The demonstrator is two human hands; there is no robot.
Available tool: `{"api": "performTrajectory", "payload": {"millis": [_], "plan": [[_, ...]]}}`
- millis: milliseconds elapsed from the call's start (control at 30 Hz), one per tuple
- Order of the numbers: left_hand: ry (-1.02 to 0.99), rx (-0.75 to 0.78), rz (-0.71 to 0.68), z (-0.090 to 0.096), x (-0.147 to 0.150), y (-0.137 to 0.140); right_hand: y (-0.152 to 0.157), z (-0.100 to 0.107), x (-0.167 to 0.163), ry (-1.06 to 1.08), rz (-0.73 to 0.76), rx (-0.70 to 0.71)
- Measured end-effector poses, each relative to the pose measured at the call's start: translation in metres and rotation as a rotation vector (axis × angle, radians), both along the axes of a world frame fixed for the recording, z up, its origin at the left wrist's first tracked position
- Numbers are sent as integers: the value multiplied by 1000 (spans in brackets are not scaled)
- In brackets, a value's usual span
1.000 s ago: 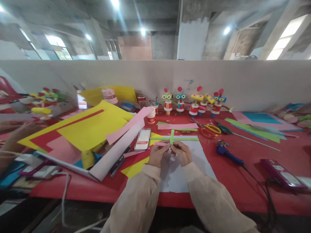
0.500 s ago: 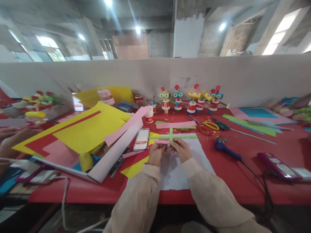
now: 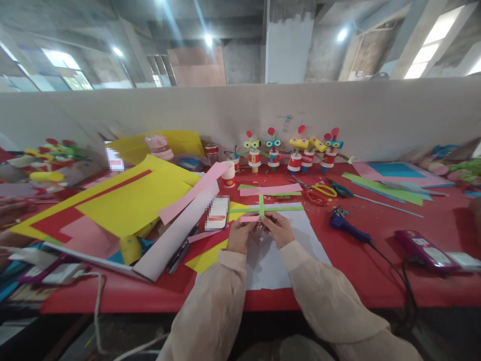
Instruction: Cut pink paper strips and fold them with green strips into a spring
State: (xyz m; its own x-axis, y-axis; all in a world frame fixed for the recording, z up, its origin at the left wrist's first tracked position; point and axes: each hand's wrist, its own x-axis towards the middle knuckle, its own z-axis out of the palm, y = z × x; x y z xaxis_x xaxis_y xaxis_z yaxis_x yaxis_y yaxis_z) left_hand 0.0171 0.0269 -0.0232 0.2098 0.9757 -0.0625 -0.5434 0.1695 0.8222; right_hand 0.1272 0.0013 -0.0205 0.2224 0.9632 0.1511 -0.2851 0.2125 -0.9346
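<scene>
My left hand (image 3: 240, 234) is closed, its fingertips pinching a short pink paper strip (image 3: 249, 219) that points left. Close against it, my right hand (image 3: 278, 228) pinches the lower end of a narrow green paper strip (image 3: 262, 204), which stands upright. Where the two strips meet, my fingers hide the join. Both hands are over a white sheet (image 3: 306, 250). Behind them, another long green strip (image 3: 287, 208) lies crosswise along the sheet's far edge.
Scissors (image 3: 323, 190), pliers (image 3: 340, 187) and a blue glue gun (image 3: 349, 228) lie to the right. Several paper-cup figures (image 3: 273, 156) line the back. Yellow sheets (image 3: 139, 200) and a rolled pale sheet (image 3: 176, 235) fill the left. A white cup (image 3: 228, 176) stands behind a phone (image 3: 217, 212).
The camera view has shifted slightly. Both hands stay together with the pink and green strips pinched between their fingers; the strips have barely moved.
</scene>
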Motion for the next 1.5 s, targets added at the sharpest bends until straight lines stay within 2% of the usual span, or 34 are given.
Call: {"api": "performTrajectory", "payload": {"millis": [400,600,800,1000,1167,1367,1500], "plan": [[-54,-5,-115,11,-2,-6,1,1,1,-31,-41,22],[-92,35,-119,14,-2,-8,-3,1,-1,-150,37,91],[-176,-63,-97,12,-9,-5,-10,4,-5,-228,25,128],[-259,-136,-263,16,-12,-7,-8,2,-1,-318,-57,217],[-306,-166,-381,17,-11,-9,-6,1,4,-349,-45,250],[-266,-160,-346,13,-12,-6,-7,2,0,-272,-2,190],[-272,-164,-309,11,-13,-4,-9,4,-2,-311,-22,216]]}}
